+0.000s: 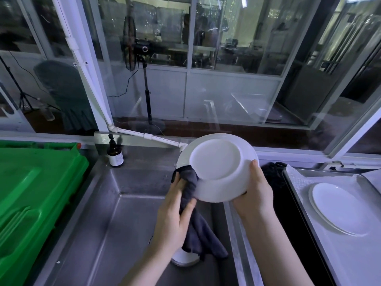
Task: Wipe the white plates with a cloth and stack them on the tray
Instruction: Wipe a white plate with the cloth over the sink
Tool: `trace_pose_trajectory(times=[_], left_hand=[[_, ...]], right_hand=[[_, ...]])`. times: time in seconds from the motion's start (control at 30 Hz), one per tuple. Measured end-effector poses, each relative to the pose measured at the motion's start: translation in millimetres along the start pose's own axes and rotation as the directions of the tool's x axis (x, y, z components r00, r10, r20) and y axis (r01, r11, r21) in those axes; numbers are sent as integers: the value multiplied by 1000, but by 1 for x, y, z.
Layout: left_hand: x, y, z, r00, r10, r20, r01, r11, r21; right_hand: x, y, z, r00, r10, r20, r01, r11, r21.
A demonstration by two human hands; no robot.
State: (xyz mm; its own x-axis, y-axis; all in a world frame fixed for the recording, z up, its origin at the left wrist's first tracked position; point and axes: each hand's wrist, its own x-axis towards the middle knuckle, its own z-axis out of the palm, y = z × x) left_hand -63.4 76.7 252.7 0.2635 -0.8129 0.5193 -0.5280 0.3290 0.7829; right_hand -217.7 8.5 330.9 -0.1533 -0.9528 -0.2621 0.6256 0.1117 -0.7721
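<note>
Above the sink (107,203), the right grip (255,190) curls round the rim of 1 white plate (216,159), underside facing the camera; the left grip (175,211) pinches a dark cloth (195,230) against its left edge; stacked plates (340,207) lie on the tray (334,176).

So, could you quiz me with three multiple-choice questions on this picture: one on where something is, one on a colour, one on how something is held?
1. Where does the brown bottle stand?
A. on a wooden shelf
B. on the floor
C. on the sink's back ledge

2. What colour is the cloth?
A. dark grey
B. white
C. red

3. How is the plate in the right hand turned?
A. lying flat in the sink
B. underside towards the camera
C. wholly covered by the cloth

Answers: 1 C, it stands at the back left corner; 2 A, it hangs dark grey from the left hand; 3 B, its round foot faces us.
</note>
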Motion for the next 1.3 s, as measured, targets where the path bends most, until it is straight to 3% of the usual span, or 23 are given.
trace_pose_trajectory(times=[0.07,0.13,0.2,0.33,0.47,0.53,0.63,0.87,1.07,1.2,1.3], left_hand=[[-2,5,7,982,176,74,-180,983,43],[-4,9,18,907,385,171,-399,915,55],[4,13,21,874,425,236,-447,893,46],[19,15,12,923,285,258,-290,957,-18],[16,16,11,976,55,211,-40,996,-74],[12,18,11,960,166,227,-163,986,-31],[17,17,13,878,333,344,-363,931,26],[37,20,15,901,253,353,-254,966,-43],[59,2,8,987,-20,161,27,999,-38],[54,-8,1,997,-20,77,16,998,54],[36,-3,3,995,-3,103,-9,994,112]], right_hand=[[-5,3,7,998,55,14,-56,997,54],[-12,10,12,981,186,58,-191,976,103],[-18,16,11,935,318,156,-338,933,126],[-15,23,-1,892,342,296,-377,923,72],[-13,34,-5,919,271,286,-290,956,28],[-15,36,-6,916,274,293,-300,953,48],[-14,38,-5,917,305,256,-324,945,37],[-16,34,0,932,265,246,-273,962,2],[-22,36,-11,928,198,315,-176,980,-98],[-15,22,-10,945,183,271,-184,983,-24],[-7,11,-7,963,133,235,-143,989,25]])
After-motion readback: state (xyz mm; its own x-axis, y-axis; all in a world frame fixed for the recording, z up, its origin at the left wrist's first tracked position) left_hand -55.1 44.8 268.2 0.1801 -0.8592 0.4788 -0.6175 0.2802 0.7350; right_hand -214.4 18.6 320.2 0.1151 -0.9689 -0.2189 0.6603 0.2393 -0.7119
